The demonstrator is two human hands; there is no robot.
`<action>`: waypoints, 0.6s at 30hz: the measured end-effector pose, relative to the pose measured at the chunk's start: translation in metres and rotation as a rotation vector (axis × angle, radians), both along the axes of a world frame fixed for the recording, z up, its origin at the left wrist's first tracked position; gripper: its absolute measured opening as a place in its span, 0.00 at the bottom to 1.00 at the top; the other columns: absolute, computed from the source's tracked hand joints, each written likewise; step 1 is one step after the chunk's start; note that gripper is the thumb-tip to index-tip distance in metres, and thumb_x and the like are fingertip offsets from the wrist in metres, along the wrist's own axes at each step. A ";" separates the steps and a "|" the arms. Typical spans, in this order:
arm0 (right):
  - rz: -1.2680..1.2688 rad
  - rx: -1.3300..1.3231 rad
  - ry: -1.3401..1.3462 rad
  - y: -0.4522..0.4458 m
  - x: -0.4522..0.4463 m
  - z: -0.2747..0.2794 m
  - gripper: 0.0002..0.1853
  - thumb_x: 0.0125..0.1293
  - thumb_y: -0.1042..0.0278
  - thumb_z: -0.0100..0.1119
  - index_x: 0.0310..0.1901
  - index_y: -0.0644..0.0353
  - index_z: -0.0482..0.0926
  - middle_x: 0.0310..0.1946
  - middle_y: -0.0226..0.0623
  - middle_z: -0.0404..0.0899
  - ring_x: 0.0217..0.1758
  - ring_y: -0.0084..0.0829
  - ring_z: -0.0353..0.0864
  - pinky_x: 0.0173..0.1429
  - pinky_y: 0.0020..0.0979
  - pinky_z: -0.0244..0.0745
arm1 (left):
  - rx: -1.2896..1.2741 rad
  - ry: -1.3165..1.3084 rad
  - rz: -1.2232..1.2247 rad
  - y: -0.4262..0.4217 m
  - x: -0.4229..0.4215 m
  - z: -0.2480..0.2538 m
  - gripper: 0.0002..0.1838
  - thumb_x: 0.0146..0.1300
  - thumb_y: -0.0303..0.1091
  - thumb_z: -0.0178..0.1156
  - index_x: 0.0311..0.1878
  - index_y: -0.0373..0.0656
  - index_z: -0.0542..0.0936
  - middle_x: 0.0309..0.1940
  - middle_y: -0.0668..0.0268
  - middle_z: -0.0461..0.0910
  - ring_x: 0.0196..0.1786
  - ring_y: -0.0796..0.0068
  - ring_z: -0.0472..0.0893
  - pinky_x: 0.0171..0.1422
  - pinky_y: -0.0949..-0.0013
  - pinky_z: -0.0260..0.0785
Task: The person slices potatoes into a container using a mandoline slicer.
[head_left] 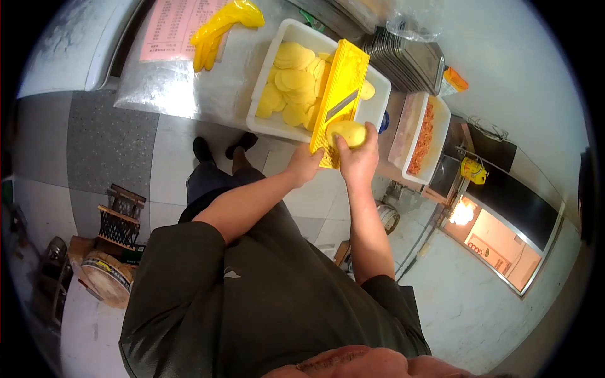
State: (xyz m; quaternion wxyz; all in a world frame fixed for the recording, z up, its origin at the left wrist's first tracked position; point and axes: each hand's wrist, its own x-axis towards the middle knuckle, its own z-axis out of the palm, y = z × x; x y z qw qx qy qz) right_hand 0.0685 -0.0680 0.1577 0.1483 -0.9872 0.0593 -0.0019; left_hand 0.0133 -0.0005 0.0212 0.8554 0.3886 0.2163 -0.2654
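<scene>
A long, flat, bright yellow slicer (346, 70) slants across a white tub (309, 34), its far end pointing between twelve and one o'clock. A grey blade (342, 106) runs diagonally across its middle. A smooth, pale yellow potato (350, 132), apparently peeled, is at the slicer's near end, toward six o'clock from the blade. Thin, rounded potato slices (294, 80) overlap in the tub, toward nine o'clock from the slicer.

Passage over counter (233, 85) between yellow glove (220, 28) and white tub (277, 128), slicer (343, 75) across the tub, stacked trays (403, 60) just beside
</scene>
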 end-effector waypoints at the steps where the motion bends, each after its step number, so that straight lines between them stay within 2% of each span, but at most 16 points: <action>1: -0.011 0.005 0.002 0.002 0.002 0.001 0.39 0.55 0.59 0.75 0.65 0.61 0.67 0.55 0.56 0.77 0.57 0.56 0.78 0.61 0.45 0.74 | 0.002 -0.001 0.010 -0.001 -0.003 -0.001 0.17 0.74 0.31 0.53 0.56 0.25 0.69 0.48 0.51 0.79 0.46 0.63 0.86 0.44 0.65 0.85; 6: 0.003 0.005 -0.014 0.002 0.002 0.001 0.38 0.55 0.60 0.75 0.65 0.61 0.68 0.54 0.56 0.77 0.57 0.56 0.78 0.60 0.46 0.74 | 0.052 -0.056 0.110 0.001 0.000 0.013 0.17 0.73 0.31 0.54 0.56 0.25 0.70 0.46 0.51 0.80 0.43 0.63 0.86 0.43 0.64 0.85; 11: 0.007 0.003 -0.026 0.002 0.008 -0.002 0.38 0.54 0.60 0.75 0.65 0.64 0.68 0.54 0.57 0.77 0.58 0.56 0.78 0.61 0.45 0.74 | 0.070 -0.032 0.049 0.001 -0.002 0.006 0.17 0.73 0.32 0.54 0.55 0.26 0.72 0.44 0.52 0.82 0.42 0.63 0.87 0.42 0.64 0.84; 14: 0.054 -0.037 -0.114 -0.004 0.053 -0.017 0.40 0.53 0.59 0.78 0.64 0.63 0.69 0.52 0.57 0.81 0.56 0.54 0.82 0.59 0.43 0.77 | 0.076 -0.038 0.055 -0.006 0.001 -0.001 0.17 0.73 0.33 0.54 0.54 0.26 0.72 0.43 0.50 0.83 0.41 0.63 0.87 0.41 0.64 0.83; 17: 0.086 -0.034 -0.118 -0.005 0.126 -0.020 0.38 0.54 0.54 0.76 0.63 0.61 0.69 0.49 0.58 0.82 0.54 0.54 0.83 0.58 0.43 0.77 | 0.094 -0.033 0.040 -0.015 -0.010 -0.009 0.17 0.73 0.34 0.55 0.53 0.26 0.73 0.44 0.48 0.83 0.41 0.63 0.87 0.40 0.63 0.82; 18: 0.060 -0.023 -0.094 0.008 0.146 -0.013 0.36 0.54 0.58 0.74 0.62 0.62 0.71 0.49 0.58 0.82 0.53 0.56 0.82 0.58 0.44 0.76 | 0.112 -0.046 0.053 -0.015 -0.004 -0.014 0.18 0.73 0.34 0.55 0.53 0.26 0.73 0.44 0.48 0.83 0.41 0.63 0.87 0.40 0.62 0.82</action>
